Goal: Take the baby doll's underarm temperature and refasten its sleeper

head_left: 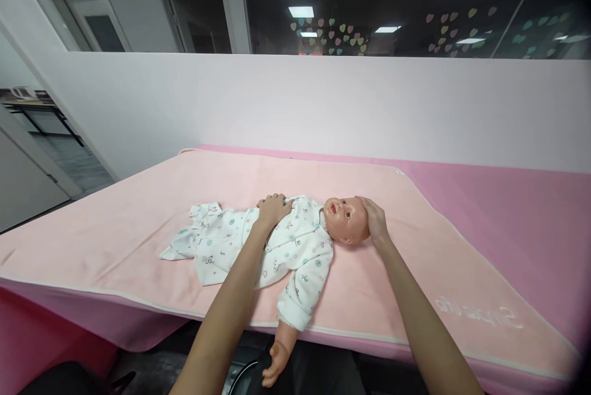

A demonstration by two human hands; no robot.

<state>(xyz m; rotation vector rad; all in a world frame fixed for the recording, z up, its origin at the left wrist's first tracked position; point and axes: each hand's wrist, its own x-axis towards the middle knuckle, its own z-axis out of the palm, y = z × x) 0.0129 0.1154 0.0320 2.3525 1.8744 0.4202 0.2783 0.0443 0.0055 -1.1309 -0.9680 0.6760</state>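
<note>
A baby doll (pixel 347 221) lies on its back with its head to the right. It wears a white printed top (pixel 302 241) and matching trousers (pixel 221 244), whose legs point left. My left hand (pixel 273 208) lies palm down on the doll's belly, fingers laid out over the cloth. Against the crown of the doll's head rests my right hand (pixel 375 221), its fingers stretched along the top. One doll arm (pixel 281 349) hangs past the near edge towards me; the other is hidden behind the body.
A pale pink blanket (pixel 138 229) with white edging spreads under the doll, over a darker pink table cover (pixel 508 216). Behind it stands a white partition (pixel 323 106) with dark glass above. A dark chair (pixel 64 379) is at lower left.
</note>
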